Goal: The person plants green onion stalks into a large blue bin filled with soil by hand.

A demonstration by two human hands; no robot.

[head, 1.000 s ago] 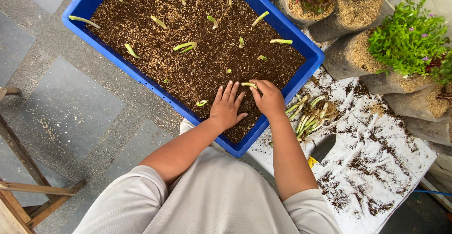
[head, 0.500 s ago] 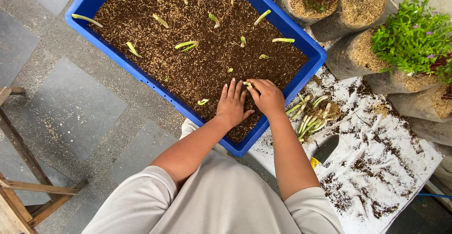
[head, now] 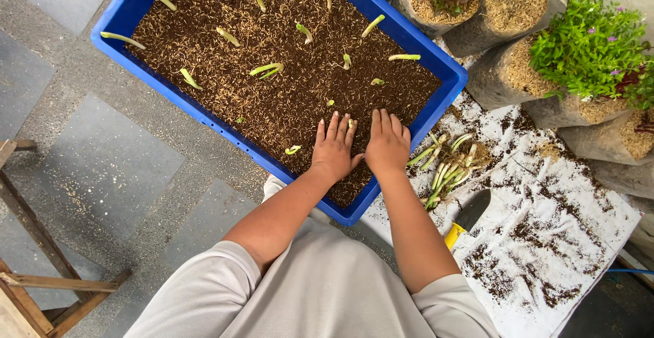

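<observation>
Firming step. Left hand (head: 334, 151) and right hand (head: 388, 144) lie flat, fingers spread, gripping nothing, pressing soil (head: 286, 100) around a seedling (head: 351, 124) in the blue tray (head: 436, 62). Likely next: a fresh cutting from the bundle (head: 446, 164) beside the tray.

No labels, signs or screens show. The only packages are soft grow bags along the top right, each filled with straw-coloured mulch.

One dark bag (head: 436, 4) stands at the top edge just beside the blue tray's far corner, holding reddish-green leaves. Next to it a second bag (head: 504, 14) leans right, cut off by the frame — its plant is mostly out of view. A third bag (head: 504, 72), greyish, sits below these and carries a bushy green plant with small pink flowers. Further right, a pale bag (head: 623, 140) lies at the edge; it seems tilted, though little of it shows.
</observation>
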